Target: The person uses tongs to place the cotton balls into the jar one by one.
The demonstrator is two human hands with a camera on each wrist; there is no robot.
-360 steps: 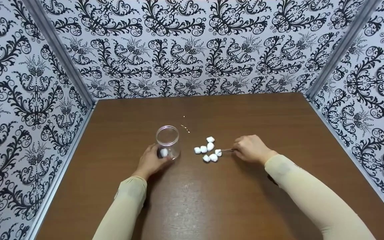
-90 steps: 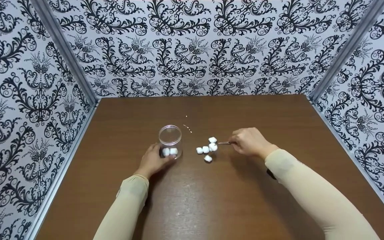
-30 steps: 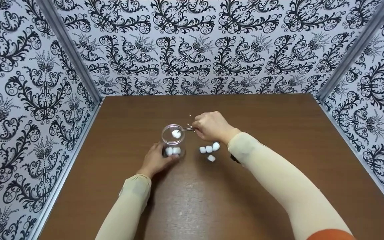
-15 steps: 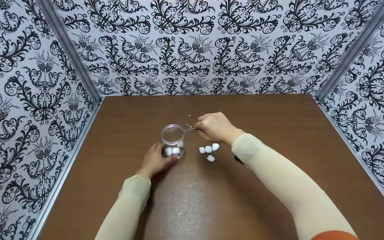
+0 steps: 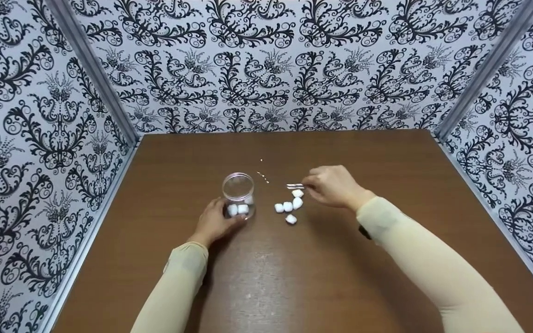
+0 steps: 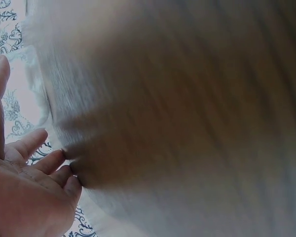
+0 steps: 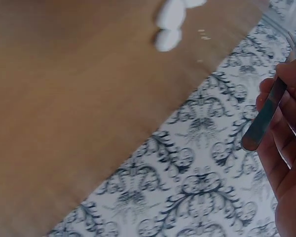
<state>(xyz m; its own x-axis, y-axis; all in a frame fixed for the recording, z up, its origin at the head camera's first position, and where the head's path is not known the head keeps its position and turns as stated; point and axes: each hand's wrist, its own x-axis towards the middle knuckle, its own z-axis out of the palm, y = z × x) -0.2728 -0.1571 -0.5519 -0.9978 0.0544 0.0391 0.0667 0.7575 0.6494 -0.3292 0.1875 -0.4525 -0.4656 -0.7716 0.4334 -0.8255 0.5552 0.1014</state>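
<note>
My left hand holds a clear, lidless jar upright on the table, thumb along its near side and fingers round its left. Three white cotton balls lie at the bottom of it. In my right hand I pinch metal tweezers, their tips pointing left, parted and holding nothing, over the far end of a loose group of cotton balls. The right wrist view shows the tweezers between thumb and fingers. In the left wrist view my palm and fingers curve at the left edge.
Tiny white specks lie right of the jar on the brown wooden table. Patterned black-and-white panels wall in the back and both sides.
Since 12 s ago the jar's cotton balls have grown from one to three. The tweezers let the latest one drop inside, then my right hand drew back rightward over the table group.
</note>
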